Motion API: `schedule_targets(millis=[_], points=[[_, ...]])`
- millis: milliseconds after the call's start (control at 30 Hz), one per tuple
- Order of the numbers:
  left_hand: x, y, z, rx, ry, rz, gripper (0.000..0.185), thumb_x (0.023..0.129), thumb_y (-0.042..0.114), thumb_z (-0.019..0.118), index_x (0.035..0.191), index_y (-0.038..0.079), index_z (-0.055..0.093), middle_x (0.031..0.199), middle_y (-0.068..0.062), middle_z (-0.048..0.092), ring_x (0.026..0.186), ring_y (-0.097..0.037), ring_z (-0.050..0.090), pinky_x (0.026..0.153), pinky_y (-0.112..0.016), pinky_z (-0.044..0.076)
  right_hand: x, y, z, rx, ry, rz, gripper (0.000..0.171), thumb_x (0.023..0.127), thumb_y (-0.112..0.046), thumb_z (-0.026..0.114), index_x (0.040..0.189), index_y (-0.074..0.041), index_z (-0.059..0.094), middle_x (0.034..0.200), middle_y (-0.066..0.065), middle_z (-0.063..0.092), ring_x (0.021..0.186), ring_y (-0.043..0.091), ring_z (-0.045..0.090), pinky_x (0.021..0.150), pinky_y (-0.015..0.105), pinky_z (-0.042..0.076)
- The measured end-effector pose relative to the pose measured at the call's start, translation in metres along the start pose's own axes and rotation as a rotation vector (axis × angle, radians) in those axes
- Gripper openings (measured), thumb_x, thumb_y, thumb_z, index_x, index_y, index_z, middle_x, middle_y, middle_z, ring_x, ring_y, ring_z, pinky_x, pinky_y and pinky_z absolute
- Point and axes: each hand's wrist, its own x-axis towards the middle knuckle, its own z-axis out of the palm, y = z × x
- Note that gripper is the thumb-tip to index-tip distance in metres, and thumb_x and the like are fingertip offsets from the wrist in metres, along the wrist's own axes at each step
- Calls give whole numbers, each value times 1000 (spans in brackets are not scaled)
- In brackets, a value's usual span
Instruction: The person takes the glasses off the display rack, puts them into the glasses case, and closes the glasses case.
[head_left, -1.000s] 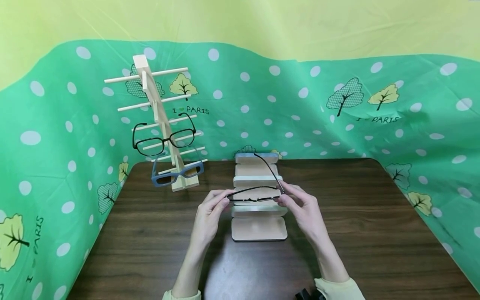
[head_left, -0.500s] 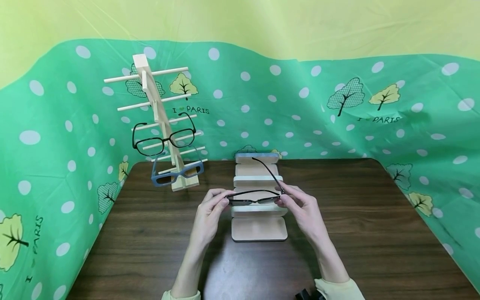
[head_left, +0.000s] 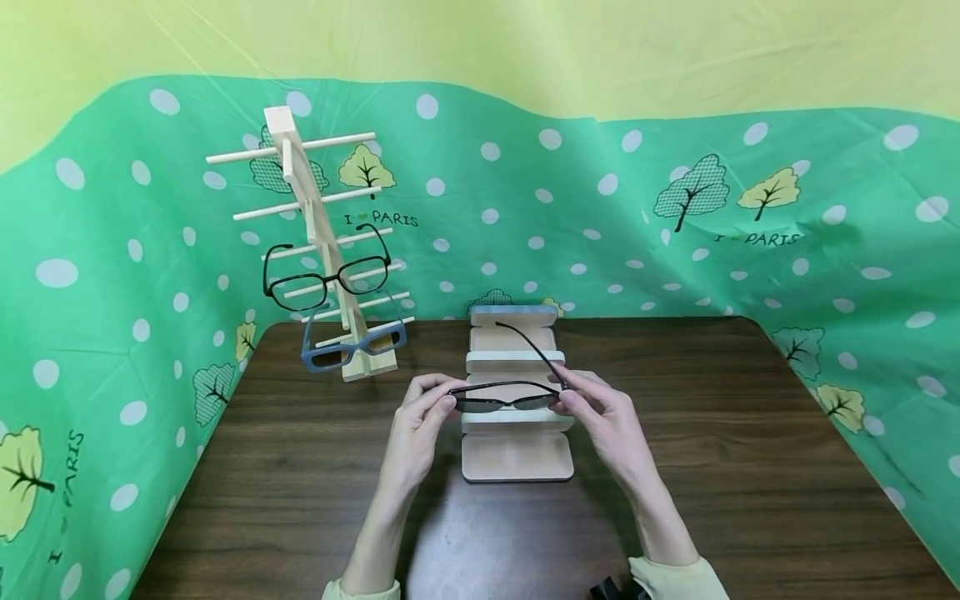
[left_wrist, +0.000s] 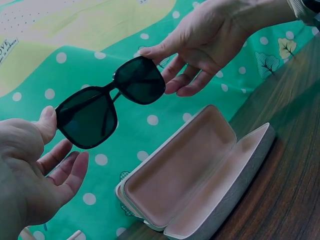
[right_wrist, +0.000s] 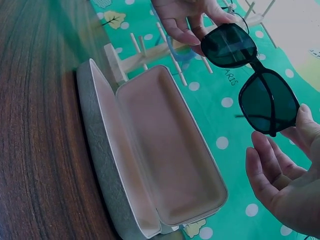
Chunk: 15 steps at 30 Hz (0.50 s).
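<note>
Both hands hold a pair of black sunglasses [head_left: 481, 406] above the row of opened glasses cases. At one end of the frame, my left hand [head_left: 420, 425] pinches it between thumb and fingers. My right hand [head_left: 609, 417] grips the opposite end, by the hinge. Dark lenses [left_wrist: 90, 119] show whole in the left wrist view. One temple lies folded along the frame; the other [head_left: 528, 342] sticks out from the right hinge, angled inward. Beneath the sunglasses sits the nearest glasses case [right_wrist: 170, 145], grey outside and pale pink inside, its lid raised.
More opened cases [head_left: 514, 338] line up behind the nearest one. To the left stands a wooden display rack [head_left: 300, 179] bearing black-framed glasses [head_left: 332, 279] and blue-framed glasses [head_left: 358, 348]. A dark object [head_left: 618, 588] lies at the front edge. A green dotted cloth [head_left: 615, 187] hangs behind the table.
The right temple has swung inward, its tip moving left and slightly down. The sunglasses have tilted so the dark lenses show more in the head view. Both hands stay almost still.
</note>
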Motion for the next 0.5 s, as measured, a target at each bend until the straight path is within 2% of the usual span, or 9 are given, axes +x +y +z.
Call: schedule_targets(millis=[200, 333, 500], points=[[1, -1, -1, 21, -7, 37, 25, 104, 13, 57, 120, 4, 75, 135, -14, 56, 112, -15, 61, 89, -22, 56, 1, -1, -1, -36, -13, -15, 36, 102, -4, 62, 138, 0, 64, 126, 11, 67, 90, 12, 76, 85, 21, 60], [0, -1, -1, 44, -9, 36, 24, 104, 15, 58, 119, 6, 76, 136, -12, 57, 119, -16, 58, 93, -20, 52, 1, -1, -2, -64, -5, -20, 34, 101, -5, 63, 135, -2, 67, 122, 10, 69, 87, 10, 74, 84, 18, 58], [0, 0, 0, 56, -8, 24, 24, 104, 17, 59, 118, 8, 76, 137, -9, 57, 126, -17, 54, 100, -16, 45, 0, 0, -4, -96, -2, -30, 32, 101, -6, 63, 132, -4, 69, 121, 10, 69, 87, 13, 73, 82, 15, 55]])
